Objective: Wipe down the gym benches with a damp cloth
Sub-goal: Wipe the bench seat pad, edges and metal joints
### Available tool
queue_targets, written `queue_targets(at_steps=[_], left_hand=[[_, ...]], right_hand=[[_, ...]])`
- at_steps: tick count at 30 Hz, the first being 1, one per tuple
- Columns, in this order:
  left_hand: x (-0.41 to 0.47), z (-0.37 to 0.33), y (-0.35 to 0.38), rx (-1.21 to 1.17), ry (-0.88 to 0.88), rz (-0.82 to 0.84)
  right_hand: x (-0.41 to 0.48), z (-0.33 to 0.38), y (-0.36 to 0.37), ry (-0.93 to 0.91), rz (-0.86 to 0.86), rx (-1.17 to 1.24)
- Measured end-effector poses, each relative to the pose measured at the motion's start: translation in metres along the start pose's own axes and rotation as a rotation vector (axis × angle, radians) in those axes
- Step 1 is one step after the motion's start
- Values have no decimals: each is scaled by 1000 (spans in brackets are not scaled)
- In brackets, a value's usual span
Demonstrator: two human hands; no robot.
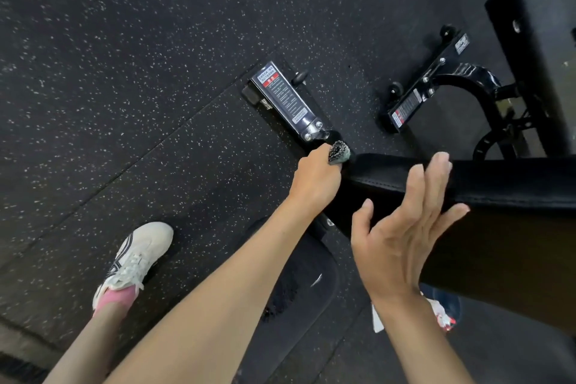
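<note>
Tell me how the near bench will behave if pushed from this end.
Likely heavy: the bench looks thickly padded on a metal frame. It probably won't slide easily, since its foot sits flat on the speckled floor. Its top looks smooth, perhaps slippery when damp.

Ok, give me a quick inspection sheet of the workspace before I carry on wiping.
Surface: black bench pad, stitched edge.
Job's things: speckled cloth, bunched at the pad's end.
Clutter: small white object on the floor, unclear what.
Hands: left hand grips the cloth; right hand open by the pad, contact unclear.
Cables: nothing seen.
Surroundings: speckled rubber floor; second bench; labelled bench foot; white shoe.
</note>
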State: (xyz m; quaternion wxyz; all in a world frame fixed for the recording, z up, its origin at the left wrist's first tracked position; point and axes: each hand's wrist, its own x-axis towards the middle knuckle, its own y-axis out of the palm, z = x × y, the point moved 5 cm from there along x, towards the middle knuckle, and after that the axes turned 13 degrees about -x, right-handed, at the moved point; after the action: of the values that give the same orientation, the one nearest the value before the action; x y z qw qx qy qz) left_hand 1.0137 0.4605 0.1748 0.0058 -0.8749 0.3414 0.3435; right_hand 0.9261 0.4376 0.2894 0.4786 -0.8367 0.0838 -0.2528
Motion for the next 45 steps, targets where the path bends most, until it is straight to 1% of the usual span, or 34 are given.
queue_targets(at_steps=[3, 6, 9, 11, 12, 13, 14, 15, 16, 18, 19, 20, 22, 23, 26, 29, 32, 35, 40, 43, 45], left_hand=[[-11, -8, -4, -41, 23, -30], [-19, -19, -3, -22, 71, -33], [-35, -35, 0, 17, 164, -42], [-49, -50, 4, 7, 260, 14], [-55, -55, 5, -35, 289, 61], [-59, -59, 2, -131, 280, 93], [-59, -59, -2, -251, 236, 88], [-54, -55, -9, -339, 190, 37], [-47, -47, -18, -355, 155, -45], [-27, -22, -30, -178, 79, -197], [-18, -5, -31, -114, 7, -231], [-12, 12, -29, -95, -88, -236], [-3, 40, -16, -189, -256, -173], [0, 48, -10, -235, -303, -138], [9, 55, -5, -339, -397, -122], [12, 58, -4, -330, -452, -101], [10, 62, 3, -389, -527, -96], [11, 55, 6, -397, -491, -126], [16, 38, 3, -350, -347, -99], [18, 28, 4, -182, -233, -52], [11, 20, 3, -127, -179, -60]], right_hand=[[-6, -4, -8, -9, -28, 112], [-15, -9, -12, -48, -31, 186], [-24, -12, -16, -43, -3, 233], [-27, -15, -20, -15, 10, 261], [-28, -16, -21, -5, 17, 266], [-29, -18, -23, 1, 19, 267], [-29, -19, -25, 6, 18, 265], [-30, -20, -26, 9, 19, 261], [-30, -20, -26, 12, 27, 258], [-30, -20, -25, 10, 47, 256], [-30, -21, -24, 3, 55, 251], [-31, -21, -23, -7, 57, 245], [-33, -20, -19, -24, 43, 224], [-34, -20, -17, -29, 39, 209], [-36, -15, -11, -18, 64, 150], [-34, -11, -4, -16, 128, 84], [-31, -8, 3, -30, 212, 15], [-31, -7, 4, -35, 254, -1], [-30, -8, 3, -39, 302, -26], [-29, -6, 1, -36, 317, -28], [-29, -5, -2, -17, 322, -1]])
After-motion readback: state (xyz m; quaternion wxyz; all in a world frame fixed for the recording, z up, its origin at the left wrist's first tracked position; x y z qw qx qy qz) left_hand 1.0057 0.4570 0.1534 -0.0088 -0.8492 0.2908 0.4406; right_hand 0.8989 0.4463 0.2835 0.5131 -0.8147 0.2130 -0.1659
